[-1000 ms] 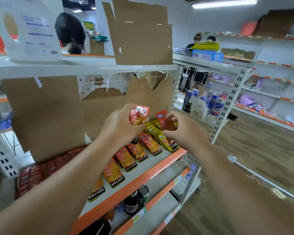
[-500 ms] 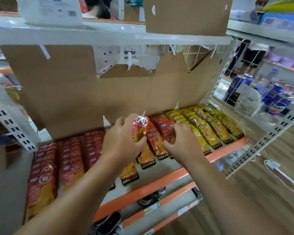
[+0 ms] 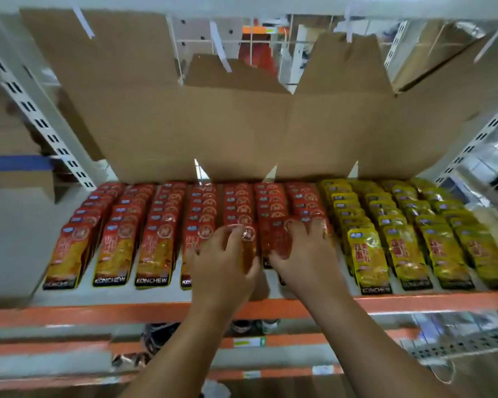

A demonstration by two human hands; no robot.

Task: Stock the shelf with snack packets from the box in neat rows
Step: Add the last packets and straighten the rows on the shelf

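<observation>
Two bare forearms reach up from the bottom edge, over lower shelves (image 3: 184,344) with orange edges. Their small labels are too blurred to read.

Past the orange front lip (image 3: 112,313) of the shelf (image 3: 104,295), a narrow white strip stays bare in front of the packets. The left hand (image 3: 224,259) grips one red packet (image 3: 249,245) upright, thumb and fingers curled round it, at the front of a red row. Just beside it, the right hand (image 3: 302,254) holds the front packets (image 3: 279,239) of the neighbouring rows, fingers hooked over their tops and thumb against their faces. A slim gap separates the two hands.

The red rows (image 3: 167,219) fill the left and middle of the shelf, and the yellow rows (image 3: 400,222) fill the right. They run front to back, overlapping and leaning. The black band at the foot of the front packets reads KONCHEW (image 3: 110,280). The other printing is too small to make out.

A pale box (image 3: 12,225) with blue tape stands left of the rows. Torn cardboard (image 3: 242,133) backs them closely, between white slotted uprights (image 3: 41,119). Wire mesh (image 3: 259,38) shows above the cardboard.
</observation>
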